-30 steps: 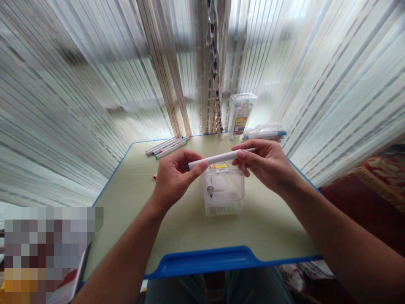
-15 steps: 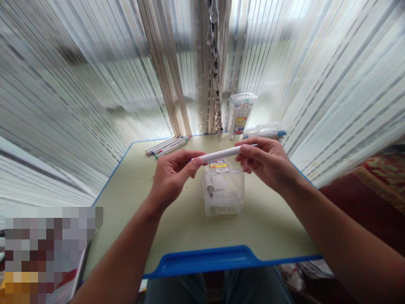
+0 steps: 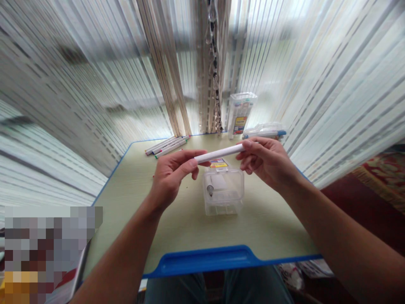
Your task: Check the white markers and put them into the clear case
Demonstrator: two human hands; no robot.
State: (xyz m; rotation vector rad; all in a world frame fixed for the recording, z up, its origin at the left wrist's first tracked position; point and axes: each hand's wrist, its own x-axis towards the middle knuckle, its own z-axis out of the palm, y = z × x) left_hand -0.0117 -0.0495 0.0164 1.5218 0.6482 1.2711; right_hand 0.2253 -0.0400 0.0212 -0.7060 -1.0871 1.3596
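A white marker pen (image 3: 220,153) is held crosswise above the table, its right end a little higher. My left hand (image 3: 172,173) pinches the left end between thumb and fingers. The other end is gripped by my right hand (image 3: 265,162), whose fingers hide the tip. Below the marker, a clear plastic case (image 3: 223,204) lies on the table with a yellow label (image 3: 219,164) at its far end. A small grey, pointed piece (image 3: 210,191) shows inside the case.
Several white markers (image 3: 166,145) with coloured ends lie at the back left of the blue-edged table (image 3: 120,236). A tall clear marker case (image 3: 242,114) stands at the back right, beside a clear bag-like pack (image 3: 265,131). String curtains (image 3: 95,76) hang behind the table.
The marker has shifted slightly in my fingers, with its left end now a little further left. Both hands stay in nearly the same place. The case has not moved.
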